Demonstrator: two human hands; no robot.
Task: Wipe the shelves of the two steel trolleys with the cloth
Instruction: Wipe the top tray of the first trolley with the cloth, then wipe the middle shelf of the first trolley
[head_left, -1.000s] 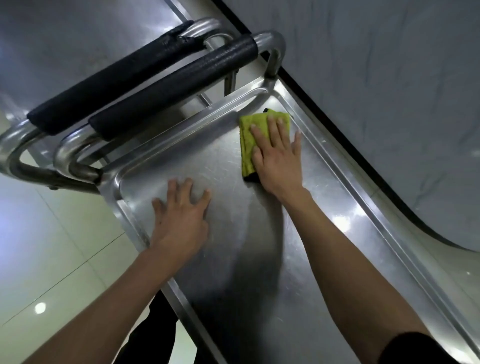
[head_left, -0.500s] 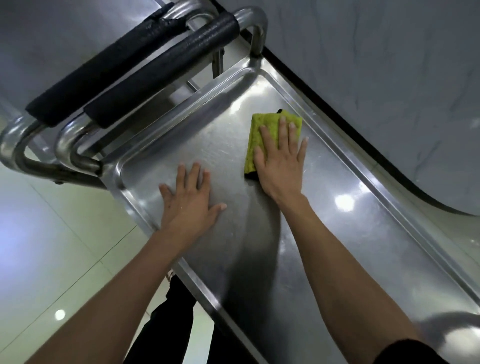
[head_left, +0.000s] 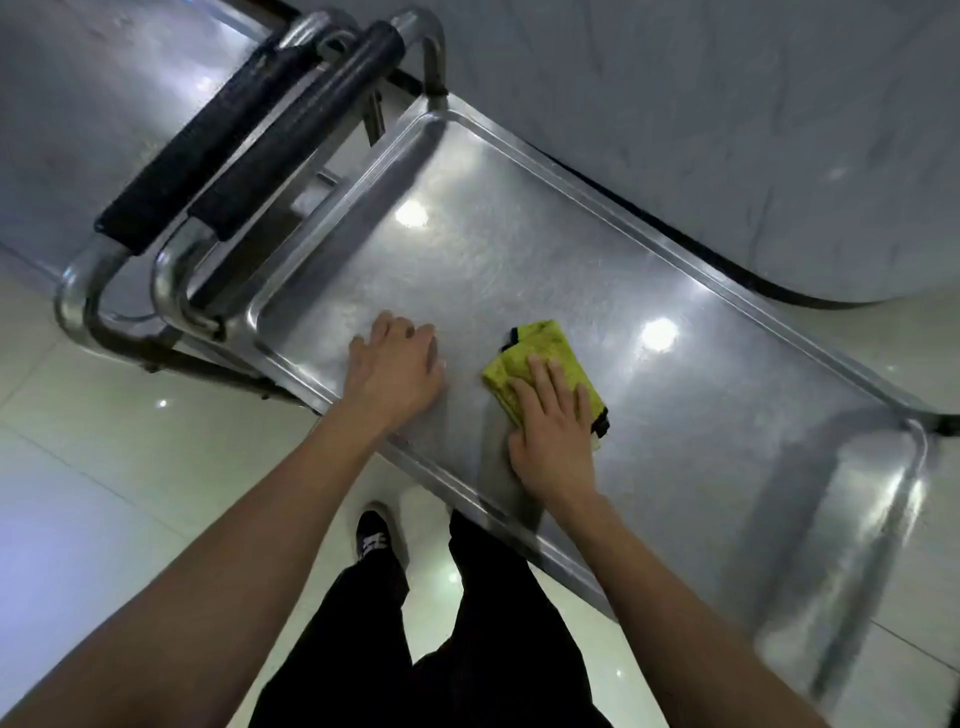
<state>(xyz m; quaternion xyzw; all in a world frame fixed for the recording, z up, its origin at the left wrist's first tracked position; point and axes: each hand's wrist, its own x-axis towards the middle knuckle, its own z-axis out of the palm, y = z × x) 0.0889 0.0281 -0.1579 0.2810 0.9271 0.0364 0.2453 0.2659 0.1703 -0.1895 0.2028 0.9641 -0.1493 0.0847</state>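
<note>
Setting: indoor service or institutional space; exact type cannot be told. Evidence: two steel trolleys parked side by side, nearer trolley's top shelf (head_left: 519, 249) bare stainless with raised rim; black foam-padded push handles (head_left: 291, 135) on tubular frames. Floor (head_left: 130, 467) of glossy pale tiles reflecting ceiling lights. Pale marbled wall (head_left: 727, 130) with dark skirting strip (head_left: 753, 283).

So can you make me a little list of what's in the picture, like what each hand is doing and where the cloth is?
cloth: green cloth, folded, flat on the top shelf
right hand: right hand pressing flat on the cloth
left hand: left hand resting on the shelf, holding nothing
shelf: steel shelf of the near trolley
handles: black handles, two side by side
floor: pale tiles, shoe below
</note>
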